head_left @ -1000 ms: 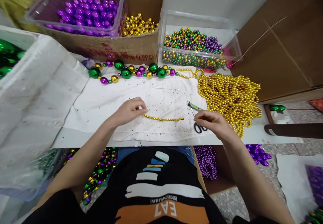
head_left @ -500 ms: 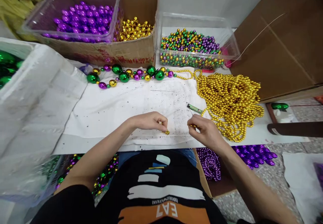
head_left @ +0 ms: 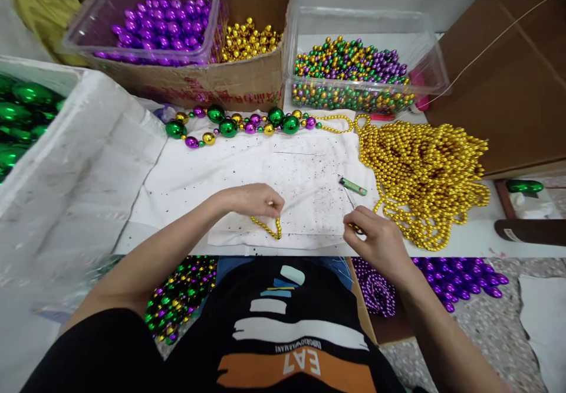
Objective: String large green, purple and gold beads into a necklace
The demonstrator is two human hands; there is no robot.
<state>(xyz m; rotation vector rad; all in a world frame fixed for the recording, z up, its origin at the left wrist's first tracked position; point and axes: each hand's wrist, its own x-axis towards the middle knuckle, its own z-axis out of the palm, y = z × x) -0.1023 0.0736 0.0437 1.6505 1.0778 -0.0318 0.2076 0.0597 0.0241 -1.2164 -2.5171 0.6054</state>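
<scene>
My left hand is closed over the white cloth, pinching a short gold bead strand that hangs in a bent loop below the fingers. My right hand is closed around what look like small scissors, their thin silver blades pointing away from me. The handles are mostly hidden in the fingers, with a bit of gold showing there. Just beyond the blades lies a green lighter. A big heap of gold bead strands rests right of that hand, one strand trailing close to it.
A green, purple and gold bead necklace lies across the cloth's far side. Behind stand a cardboard box and a clear plastic bin of small beads. A white foam box borders the left, a brown carton the right.
My left hand has shifted slightly left and up, and more of the gold bead strand now hangs from it. My right hand still grips the scissors. The whole view has shifted a little.
</scene>
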